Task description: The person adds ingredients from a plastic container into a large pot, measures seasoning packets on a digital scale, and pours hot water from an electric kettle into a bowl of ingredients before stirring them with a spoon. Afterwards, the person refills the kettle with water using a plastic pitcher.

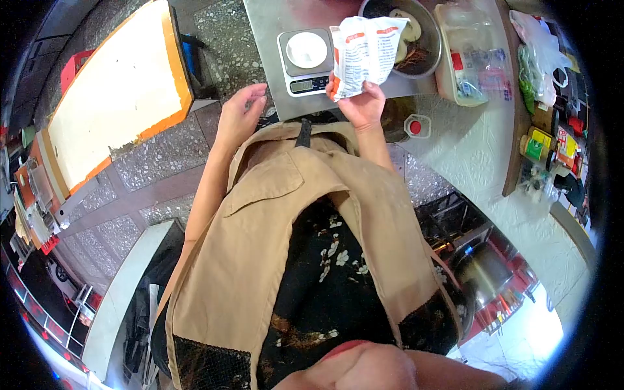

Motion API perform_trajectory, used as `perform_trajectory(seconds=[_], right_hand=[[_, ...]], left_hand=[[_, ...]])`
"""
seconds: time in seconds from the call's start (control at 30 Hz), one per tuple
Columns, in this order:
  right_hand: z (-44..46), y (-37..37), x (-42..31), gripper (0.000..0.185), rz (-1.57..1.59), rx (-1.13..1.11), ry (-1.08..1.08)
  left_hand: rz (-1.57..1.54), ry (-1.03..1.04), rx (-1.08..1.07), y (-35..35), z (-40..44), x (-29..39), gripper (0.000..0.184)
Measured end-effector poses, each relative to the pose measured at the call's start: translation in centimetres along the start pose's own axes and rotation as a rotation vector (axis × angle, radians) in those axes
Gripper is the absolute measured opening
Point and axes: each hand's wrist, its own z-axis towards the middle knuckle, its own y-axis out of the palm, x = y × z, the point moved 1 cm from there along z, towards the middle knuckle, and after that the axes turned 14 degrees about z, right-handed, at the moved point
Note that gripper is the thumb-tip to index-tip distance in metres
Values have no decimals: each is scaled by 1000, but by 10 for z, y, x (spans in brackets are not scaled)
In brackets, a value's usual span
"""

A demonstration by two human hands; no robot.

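My right hand grips the lower end of a white plastic packet with red and dark print, held up over the metal table. To its left, a digital kitchen scale lies on the table with a small white dish on its platform. My left hand is held off the table's left edge, fingers loosely bent and apart, nothing visible in it. Partly behind the packet, a metal bowl holds pale cut pieces and thin brown strips.
A plastic bin with bagged items stands right of the bowl. A container with a red cap sits below the table's edge. A white board with orange edging is at the left. A large metal pot stands at the lower right.
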Motion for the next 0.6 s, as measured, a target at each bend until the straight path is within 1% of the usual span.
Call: perform_trajectory(seconds=[0.07,0.13,0.2,0.3,0.4,0.6], right_hand=[[-2,8,2,65,20,-37,34],[-8,16,1,65,88,-37,-8],[-12,11,-7,65,70,-39,-26],[-18,7,-16,65,3,46,-100],[-20,6,-17,67,-6,11,-107],[-24,0,-20,68,3,62,-153]], left_hand=[[-10,3,17,0,0,1,27],[-20,5,36,0,-2,2,27],[11,2,43,1,-3,1,27],[16,5,39,2,-6,2,27],[21,-7,42,2,-6,6,27],[57,85,99,0,2,16,26]])
